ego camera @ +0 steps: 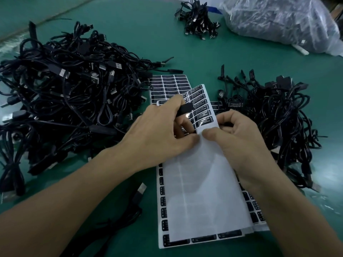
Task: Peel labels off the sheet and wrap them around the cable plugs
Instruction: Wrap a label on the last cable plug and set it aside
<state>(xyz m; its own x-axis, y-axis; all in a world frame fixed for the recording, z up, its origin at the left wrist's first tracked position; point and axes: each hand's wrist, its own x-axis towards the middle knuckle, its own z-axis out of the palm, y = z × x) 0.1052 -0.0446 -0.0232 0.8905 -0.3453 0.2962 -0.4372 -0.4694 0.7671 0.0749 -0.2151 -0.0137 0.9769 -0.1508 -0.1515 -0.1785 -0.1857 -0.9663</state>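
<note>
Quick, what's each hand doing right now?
Left hand: gripping a black cable plug.
Right hand: pinching the folded-over label sheet.

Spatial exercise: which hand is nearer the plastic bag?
Right. The right hand, pinching the label sheet, is below the plastic bag; the left hand, gripping a plug, is farther left.

The light is dim and cool, with a blue-green cast over everything. It falls from above and is strongest on the white glossy label sheet (pixel 202 191), whose bare centre shows a pale sheen and a soft grey shadow across its upper part. A small glare spot sits by the short black plastic plug (pixel 185 109). The tangled heap of black cables (pixel 61 93) sinks into near-solid dark. The clear crinkled plastic bag (pixel 278 21) glints. The flat green table mat (pixel 130 34) curves at the upper left, and the frame's edges are smeared and soft.
</note>
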